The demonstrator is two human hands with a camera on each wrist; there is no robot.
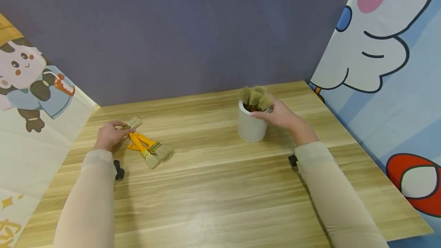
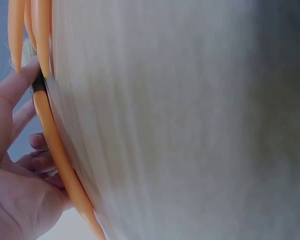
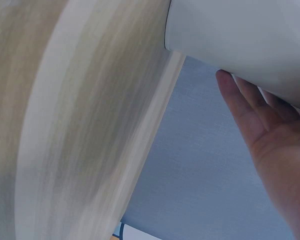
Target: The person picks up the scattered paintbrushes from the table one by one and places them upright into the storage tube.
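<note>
At the left of the table, my left hand (image 1: 111,135) pinches a paintbrush (image 1: 134,122) near its ferrule, bristles pointing away from me. In the left wrist view its orange handle (image 2: 60,142) runs back past the curled fingers, low along the wood. Two more paintbrushes with yellow-orange handles lie crossed beside the hand, their pale bristles (image 1: 163,151) toward the right. On the right stands a white can (image 1: 252,128) holding several paintbrushes (image 1: 255,97), bristles up. My right hand (image 1: 280,114) grips it, thumb at the rim and fingers (image 3: 240,102) along its far side.
The wood-grain table (image 1: 206,186) meets a grey-blue wall panel (image 1: 193,37) at the back. Cartoon-printed panels stand at the left (image 1: 41,83) and right (image 1: 372,64). Black wrist mounts (image 1: 119,170) sit at the sleeve cuffs.
</note>
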